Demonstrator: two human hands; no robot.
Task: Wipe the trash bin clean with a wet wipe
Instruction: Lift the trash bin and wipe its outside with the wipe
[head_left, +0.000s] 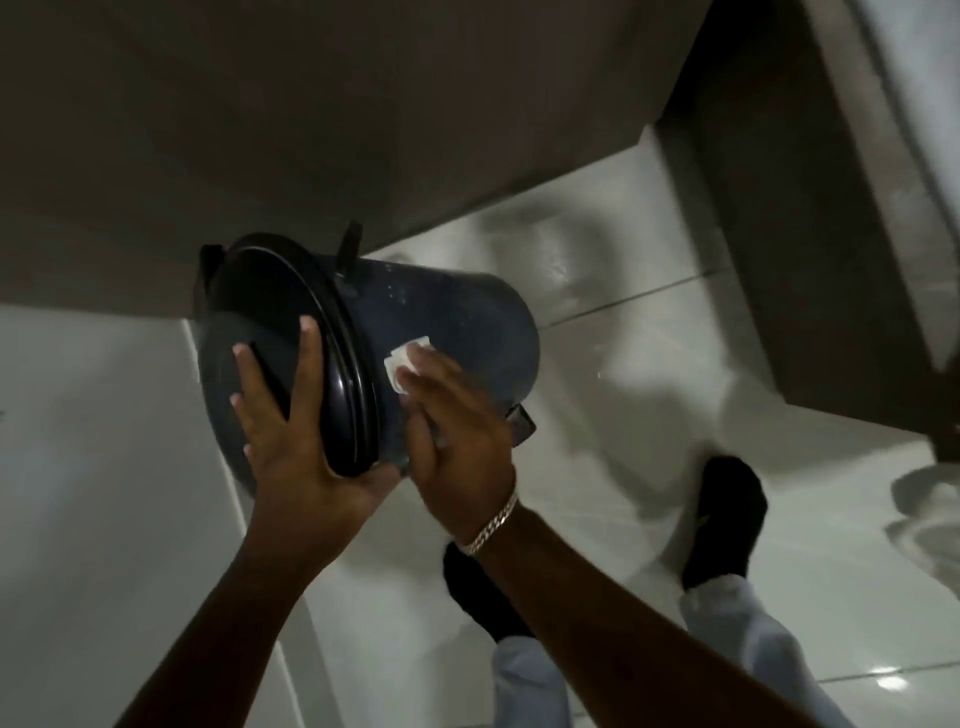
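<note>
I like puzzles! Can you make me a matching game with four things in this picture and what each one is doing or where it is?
Things:
1. trash bin
2. wet wipe
3. left hand
4. bracelet

Places or states:
A. pressed against the bin's side under the right hand's fingers
B. around the right wrist
C. tipped on its side, lifted off the floor
D. gripping the lid end of the bin

Right pairs: 1-C, 2-A, 3-D, 4-B
</note>
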